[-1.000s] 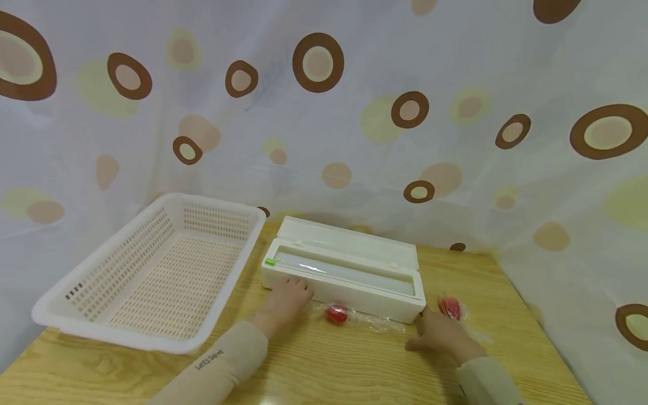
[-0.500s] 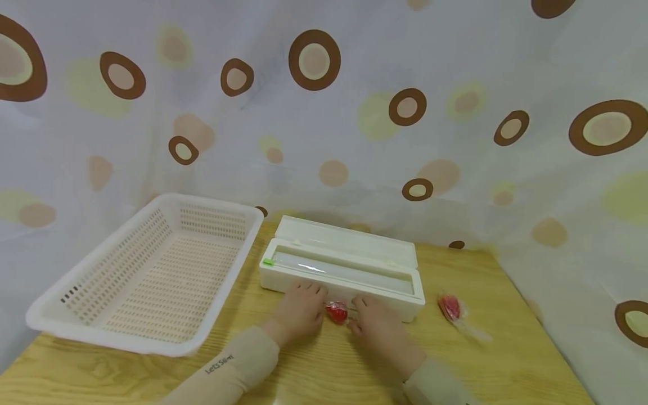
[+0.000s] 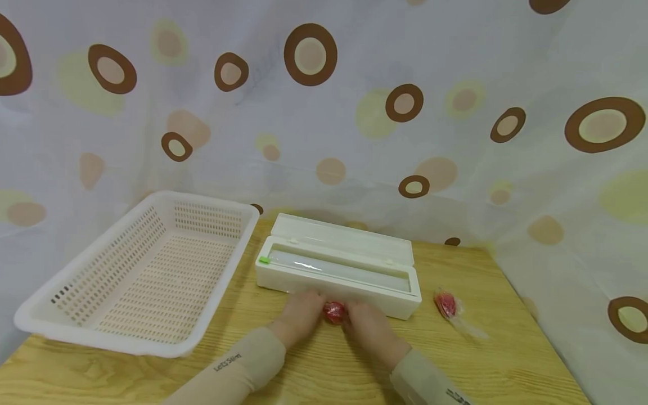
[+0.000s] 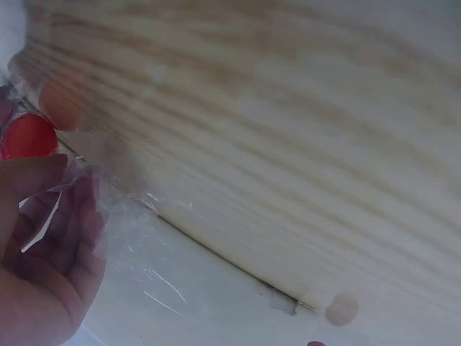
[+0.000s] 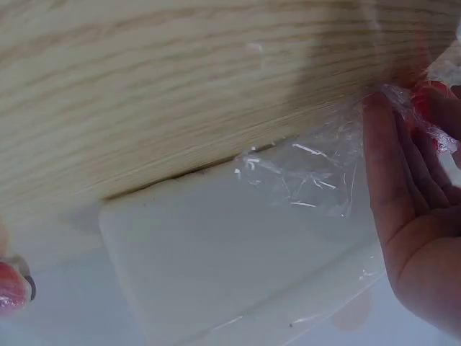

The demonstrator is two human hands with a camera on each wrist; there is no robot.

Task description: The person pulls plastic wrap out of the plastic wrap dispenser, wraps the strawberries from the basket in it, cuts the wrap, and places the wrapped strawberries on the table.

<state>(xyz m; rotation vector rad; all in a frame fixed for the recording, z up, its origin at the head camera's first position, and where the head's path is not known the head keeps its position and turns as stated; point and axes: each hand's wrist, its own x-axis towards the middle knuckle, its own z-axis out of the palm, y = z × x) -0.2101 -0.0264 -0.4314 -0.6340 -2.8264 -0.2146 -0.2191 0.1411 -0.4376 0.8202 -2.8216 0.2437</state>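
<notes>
A small red round thing [image 3: 334, 312] wrapped in clear cling film lies on the table before the white box, between my two hands. My left hand [image 3: 302, 315] pinches the film on its left side; in the left wrist view, loose cling film [image 4: 137, 245] trails from thumb and fingers. On the other side, my right hand [image 3: 368, 329] pinches the film close to the red thing. More crumpled film spreads from those fingers in the right wrist view. Just behind both hands stands the white cling film dispenser [image 3: 334, 287], lid raised, a roll inside and a green slider at its left end.
A second red thing wrapped in film [image 3: 446, 304], with a twisted tail, lies to the right of the dispenser. On the left stands a large white plastic basket [image 3: 238, 267]. A patterned curtain [image 3: 329, 129] hangs behind the wooden table [image 3: 324, 371] and along its right side.
My right hand has come left from the dispenser's right end to the red thing. My left hand has moved right to it. Both now pinch the film, which is gathered in at the sides.
</notes>
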